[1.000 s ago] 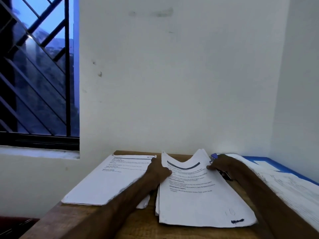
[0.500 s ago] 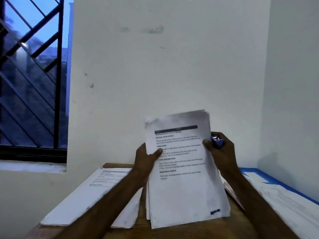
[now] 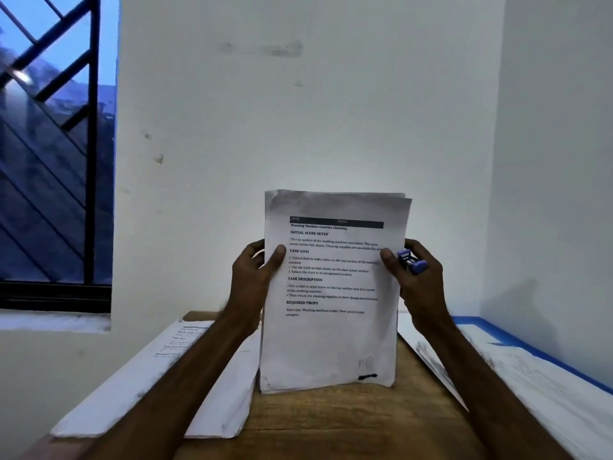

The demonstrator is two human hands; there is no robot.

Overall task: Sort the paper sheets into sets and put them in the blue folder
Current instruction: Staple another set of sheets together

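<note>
Head view: gripped paper stack [image 3: 331,340] upright, blue folder [image 3: 477,322] mostly under sheets [image 3: 547,403]

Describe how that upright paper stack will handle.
Likely floppy: the paper stack curls at its top corners though left hand and right hand pinch its sides. Offset edges suggest sheets may fan. The table under it probably helps.

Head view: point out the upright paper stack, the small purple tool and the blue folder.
upright paper stack [image 3: 331,340], head view, blank lower front sheet.
small purple tool [image 3: 411,260], head view, its middle.
blue folder [image 3: 530,351], head view, far blue edge.
</note>
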